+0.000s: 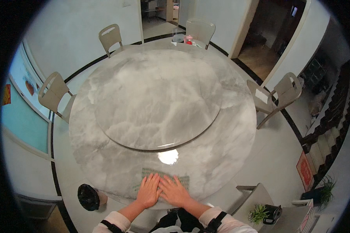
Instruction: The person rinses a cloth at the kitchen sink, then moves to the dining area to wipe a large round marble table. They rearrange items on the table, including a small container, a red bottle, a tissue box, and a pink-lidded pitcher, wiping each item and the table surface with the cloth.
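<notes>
A green patterned cloth [185,181] lies spread on the near edge of a round marble-look table [221,163]. My left hand [148,190] rests flat on the cloth's left part, palm down. Beside it, my right hand [174,190] presses flat on the cloth too, its fingers spread forward. The two hands touch or nearly touch along their inner sides. They cover the middle of the cloth, and neither grips anything. Beyond them a round turntable [157,96] of the same stone pattern sits raised on the table.
Beige chairs [54,93] [287,90] stand around the table. At its far edge are a pink and red bottle [188,40] and small items. A bin with a black liner [89,197] is at lower left. Lower right holds a potted plant [258,214] and a black kettle-like vessel [272,214].
</notes>
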{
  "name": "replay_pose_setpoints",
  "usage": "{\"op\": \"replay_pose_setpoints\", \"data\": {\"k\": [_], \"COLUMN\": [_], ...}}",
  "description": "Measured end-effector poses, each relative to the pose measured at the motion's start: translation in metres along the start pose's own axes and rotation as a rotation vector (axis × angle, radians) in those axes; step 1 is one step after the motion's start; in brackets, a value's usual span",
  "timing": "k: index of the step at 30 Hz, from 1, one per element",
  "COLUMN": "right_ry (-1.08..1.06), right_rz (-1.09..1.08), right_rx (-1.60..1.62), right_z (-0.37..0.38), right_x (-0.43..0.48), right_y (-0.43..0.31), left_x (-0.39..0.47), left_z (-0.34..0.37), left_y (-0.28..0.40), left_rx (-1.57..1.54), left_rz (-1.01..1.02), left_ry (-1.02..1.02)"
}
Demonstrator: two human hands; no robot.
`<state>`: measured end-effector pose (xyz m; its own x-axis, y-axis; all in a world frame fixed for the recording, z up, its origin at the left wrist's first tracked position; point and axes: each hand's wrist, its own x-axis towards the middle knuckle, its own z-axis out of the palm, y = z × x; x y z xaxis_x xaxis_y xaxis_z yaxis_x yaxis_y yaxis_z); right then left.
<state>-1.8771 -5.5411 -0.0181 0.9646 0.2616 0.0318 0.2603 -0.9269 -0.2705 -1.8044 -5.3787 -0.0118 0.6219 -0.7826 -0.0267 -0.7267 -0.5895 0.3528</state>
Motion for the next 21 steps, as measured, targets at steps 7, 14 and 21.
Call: {"op": "replay_pose_setpoints", "data": {"k": [7,14,21], "right_ry": [0.036,-0.035,0.087], "right_rz": [0.04,0.205,0.282], "right_rx": [0.056,0.008,0.019], "right_z": [-0.001,-0.021,-0.05], "right_x": [-0.029,-0.048,-0.06], "right_y": [0.002,0.064,0.162], "left_x": [0.002,0.073,0.176], "left_z": [0.005,0.021,0.044], "left_y": [0.014,0.05,0.099], "left_rx": [0.018,-0.036,0.013], "left_rz": [0.123,0.174,0.22], "left_ry": [-0.036,-0.069,-0.041]}}
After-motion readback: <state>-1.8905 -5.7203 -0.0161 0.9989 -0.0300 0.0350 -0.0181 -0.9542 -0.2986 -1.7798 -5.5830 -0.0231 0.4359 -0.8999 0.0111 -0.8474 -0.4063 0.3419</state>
